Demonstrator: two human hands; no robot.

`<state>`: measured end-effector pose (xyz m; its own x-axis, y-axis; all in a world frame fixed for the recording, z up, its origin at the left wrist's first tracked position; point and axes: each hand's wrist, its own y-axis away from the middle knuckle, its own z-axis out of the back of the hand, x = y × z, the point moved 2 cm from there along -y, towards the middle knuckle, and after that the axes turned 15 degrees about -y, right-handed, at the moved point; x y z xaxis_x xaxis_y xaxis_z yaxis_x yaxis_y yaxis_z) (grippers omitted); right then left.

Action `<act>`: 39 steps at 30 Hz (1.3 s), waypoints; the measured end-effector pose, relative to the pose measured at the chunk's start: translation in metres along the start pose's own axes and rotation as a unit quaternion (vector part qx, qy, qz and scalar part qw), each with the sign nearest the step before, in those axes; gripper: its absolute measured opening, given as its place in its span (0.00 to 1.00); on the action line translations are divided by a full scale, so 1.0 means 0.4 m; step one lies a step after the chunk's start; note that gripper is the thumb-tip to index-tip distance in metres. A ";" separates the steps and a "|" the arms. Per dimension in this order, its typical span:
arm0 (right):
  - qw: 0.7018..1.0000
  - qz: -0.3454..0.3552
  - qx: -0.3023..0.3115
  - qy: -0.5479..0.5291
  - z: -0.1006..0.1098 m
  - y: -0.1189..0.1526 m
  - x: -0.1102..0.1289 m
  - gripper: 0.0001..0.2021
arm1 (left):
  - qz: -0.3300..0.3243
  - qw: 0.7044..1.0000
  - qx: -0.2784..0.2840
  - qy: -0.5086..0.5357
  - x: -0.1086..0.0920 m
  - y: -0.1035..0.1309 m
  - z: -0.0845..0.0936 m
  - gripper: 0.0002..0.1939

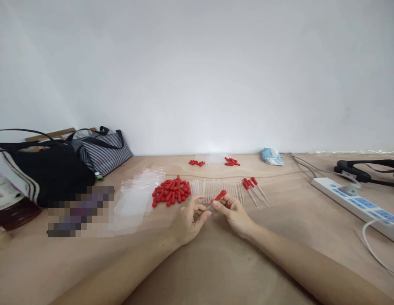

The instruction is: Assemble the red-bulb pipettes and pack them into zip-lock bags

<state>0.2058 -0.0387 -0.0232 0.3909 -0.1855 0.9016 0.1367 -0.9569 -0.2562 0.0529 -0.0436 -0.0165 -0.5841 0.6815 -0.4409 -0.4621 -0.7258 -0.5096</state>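
Observation:
My left hand (190,218) pinches the thin glass tube of a dropper at its lower end. My right hand (235,214) grips the same dropper near its red rubber bulb (221,195), which tilts up to the right. Just behind my hands lies a row of bare glass tubes (216,188), partly hidden by my fingers. A heap of loose red rubber bulbs (171,191) sits to the left of that row. On the right rest several droppers (254,190) with red bulbs on their tubes.
Clear zip bags (133,201) lie at left, beside a pixelated patch. Behind them stand a black bag (53,173) and a striped bag (103,152). More red bulbs (231,162) and a tissue pack (272,156) are near the wall. A power strip (358,203) with cables is at right.

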 end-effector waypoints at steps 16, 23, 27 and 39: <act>0.766 -0.103 -0.241 0.587 0.388 -0.103 0.112 0.16 | -0.051 0.987 0.020 -0.154 0.003 -0.013 0.012 0.04; 0.767 -0.156 -0.258 0.566 0.422 -0.116 0.121 0.18 | -0.057 0.986 0.030 -0.154 0.001 -0.013 0.013 0.04; 0.795 -0.198 -0.233 0.524 0.421 -0.105 0.107 0.11 | -0.063 0.985 0.031 -0.158 0.002 -0.012 0.011 0.03; 0.796 -0.108 -0.190 0.565 0.333 -0.111 0.121 0.09 | -0.043 0.984 0.013 -0.175 0.000 -0.011 0.012 0.04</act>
<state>0.3397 0.0247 -0.0148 -0.7014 0.1151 0.7034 -0.2787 -0.9526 -0.1220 0.0518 -0.0407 -0.0106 -0.7339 0.6696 -0.1137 -0.5338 -0.6721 -0.5132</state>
